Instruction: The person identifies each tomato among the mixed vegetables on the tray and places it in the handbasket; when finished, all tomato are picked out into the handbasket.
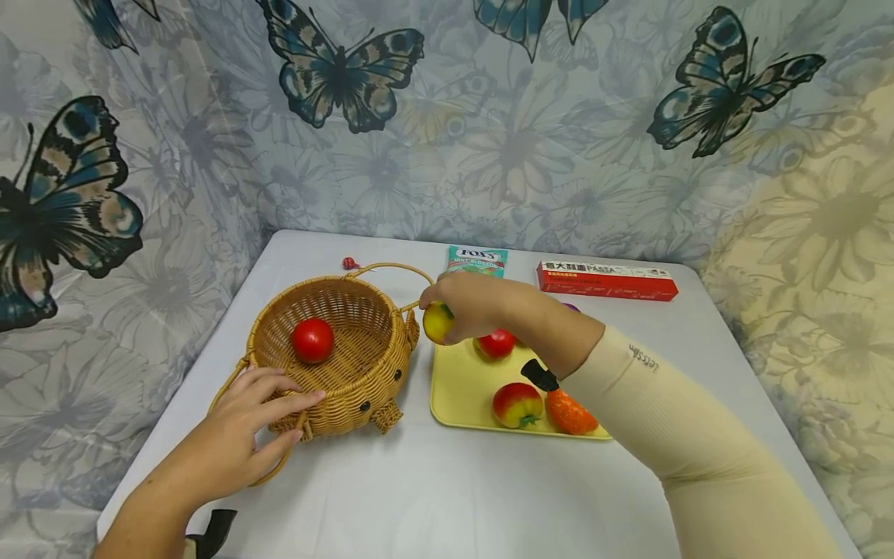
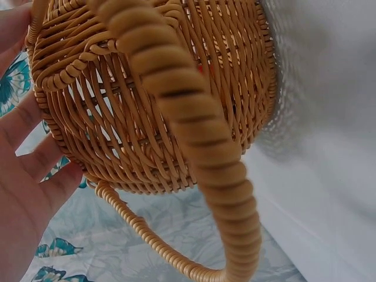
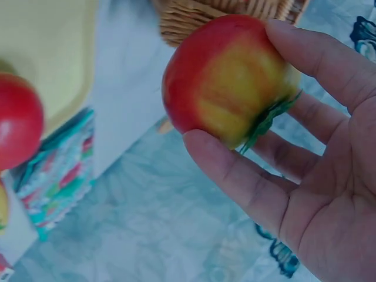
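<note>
Right hand [image 1: 475, 303]: the fingers pinch a red-and-yellow fruit [image 3: 229, 82] with green leaves at one end, thumb on one side and fingers on the other. In the head view the fruit lies between basket [image 1: 384, 384] and tray [image 1: 457, 392], near the basket's right-hand handle. Left hand [image 1: 247, 435]: the fingers, spread and nearly straight, rest on the basket's near rim, gripping nothing else. The basket, of woven wicker with two looped handles, stands upright and contains a red ball [image 1: 312, 340]. The yellow tray carries a red fruit [image 1: 496, 344], a second red-and-yellow fruit [image 1: 518, 405] and an orange piece [image 1: 569, 411], partly hidden by the right forearm. Beyond, on the white counter [image 1: 433, 497], lie a FOX'S packet [image 1: 478, 260] and a red pasta box [image 1: 606, 286].
</note>
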Demonstrator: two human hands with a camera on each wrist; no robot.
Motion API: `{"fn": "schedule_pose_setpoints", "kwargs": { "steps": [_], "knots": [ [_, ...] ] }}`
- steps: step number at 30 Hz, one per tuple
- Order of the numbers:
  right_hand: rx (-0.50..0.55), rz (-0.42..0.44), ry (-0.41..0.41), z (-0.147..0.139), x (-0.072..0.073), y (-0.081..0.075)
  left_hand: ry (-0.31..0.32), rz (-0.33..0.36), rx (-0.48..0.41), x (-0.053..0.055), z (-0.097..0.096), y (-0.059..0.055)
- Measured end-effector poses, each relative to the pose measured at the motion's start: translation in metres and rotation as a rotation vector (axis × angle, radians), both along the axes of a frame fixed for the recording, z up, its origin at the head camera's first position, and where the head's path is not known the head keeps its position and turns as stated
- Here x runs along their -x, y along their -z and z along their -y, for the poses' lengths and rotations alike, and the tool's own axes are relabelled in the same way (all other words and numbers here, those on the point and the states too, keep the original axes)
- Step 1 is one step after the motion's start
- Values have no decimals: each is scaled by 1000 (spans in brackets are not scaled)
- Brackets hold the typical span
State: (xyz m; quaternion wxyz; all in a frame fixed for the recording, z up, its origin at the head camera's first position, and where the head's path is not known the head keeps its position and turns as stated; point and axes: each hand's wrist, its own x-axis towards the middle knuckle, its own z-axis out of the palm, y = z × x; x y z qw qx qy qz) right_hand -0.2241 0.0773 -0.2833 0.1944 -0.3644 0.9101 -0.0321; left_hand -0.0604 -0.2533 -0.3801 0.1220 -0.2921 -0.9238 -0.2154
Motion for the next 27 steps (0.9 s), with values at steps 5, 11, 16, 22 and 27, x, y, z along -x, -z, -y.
{"fn": "schedule_pose_setpoints", "kwargs": {
  "steps": [5, 11, 16, 22, 27],
  "knots": [
    [2, -31, -37, 15, 1, -13, -2, -8, 9, 1, -1, 2],
    [21, -43, -85, 39, 1, -27, -9, 14, 2, 0, -1, 0],
    [31, -65, -108, 62, 1, -33, -6, 18, -4, 1, 0, -2],
    [29, -52, -141, 90, -4, -26, -9, 38, -24, 0, 1, 0],
    [11, -32, -156, 103, -11, -13, -11, 39, -47, 0, -1, 2]
  ]
}}
